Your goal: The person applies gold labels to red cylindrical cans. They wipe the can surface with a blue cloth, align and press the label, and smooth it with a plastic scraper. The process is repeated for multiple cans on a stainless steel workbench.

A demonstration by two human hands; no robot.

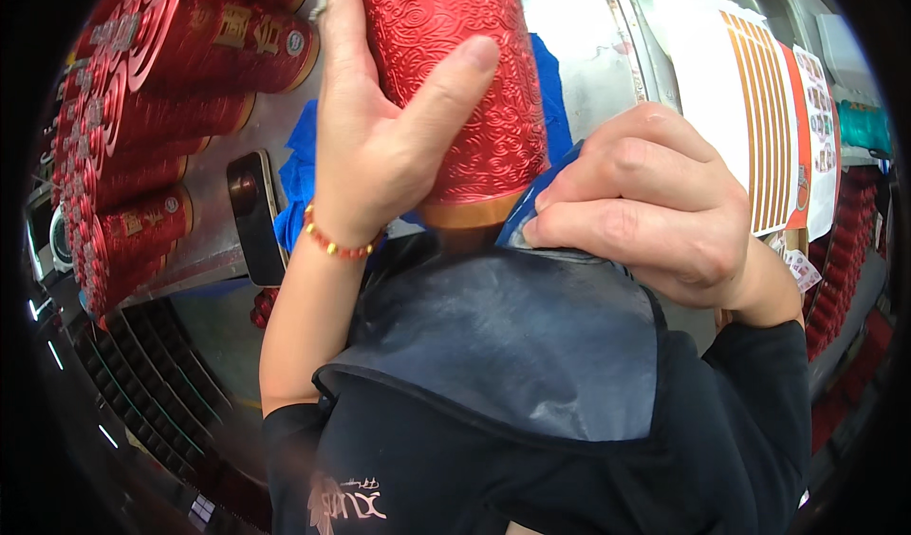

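A red bottle (455,108) with an embossed swirl pattern and a gold band at its near end lies tilted in front of my chest. My left hand (380,127) is closed around its left side, with the thumb across the front and the other fingers partly cut off by the frame edge. Beside the gold band, my right hand (655,203) pinches a flat blue piece (539,198) against the bottle; its exact kind is unclear. Behind the bottle, a blue cloth (302,160) shows on both sides.
Several red bottles (228,41) lie stacked at the left. A dark phone (251,207) rests on the metal table (213,169). On the right are a white sheet with gold strips (754,117) and a teal object (862,125). More red items (845,250) stand in rows beyond.
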